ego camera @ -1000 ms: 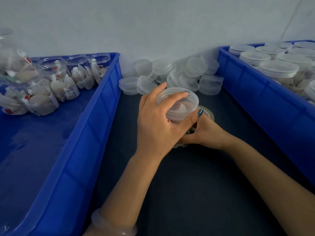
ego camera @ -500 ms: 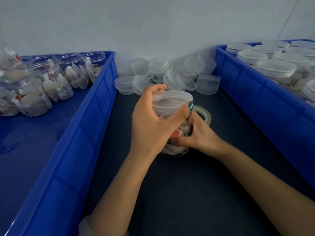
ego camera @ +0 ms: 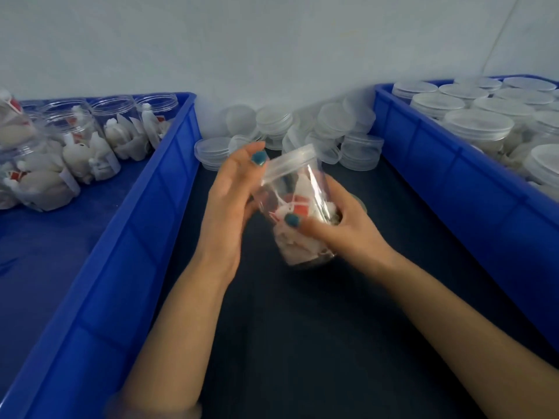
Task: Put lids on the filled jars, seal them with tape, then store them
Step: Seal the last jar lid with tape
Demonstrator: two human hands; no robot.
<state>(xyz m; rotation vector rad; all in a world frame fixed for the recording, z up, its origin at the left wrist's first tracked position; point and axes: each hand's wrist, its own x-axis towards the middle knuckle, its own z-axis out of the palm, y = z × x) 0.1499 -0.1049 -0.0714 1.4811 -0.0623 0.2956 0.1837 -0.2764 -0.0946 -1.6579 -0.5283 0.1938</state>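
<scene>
A clear plastic jar [ego camera: 302,182] filled with white packets and a red label is tilted over the dark table, its lid [ego camera: 290,161] pointing up and away. My right hand [ego camera: 344,228] grips the jar's body, thumb across the front. Cupping the jar's left side near the lid is my left hand [ego camera: 230,201], thumb tip at the lid's edge and fingers hidden behind the jar. Behind my right hand, a sliver of what looks like the tape roll [ego camera: 360,204] shows.
A blue bin [ego camera: 145,213] on the left holds several open filled jars [ego camera: 75,140]. The blue bin [ego camera: 453,176] on the right holds several lidded jars [ego camera: 478,122]. Loose clear lids [ego camera: 302,128] are piled against the back wall between the bins.
The jar stood upright with my left hand on its lid. Now both hands have tipped it, lid away from me, and the right hand has moved up round its body.
</scene>
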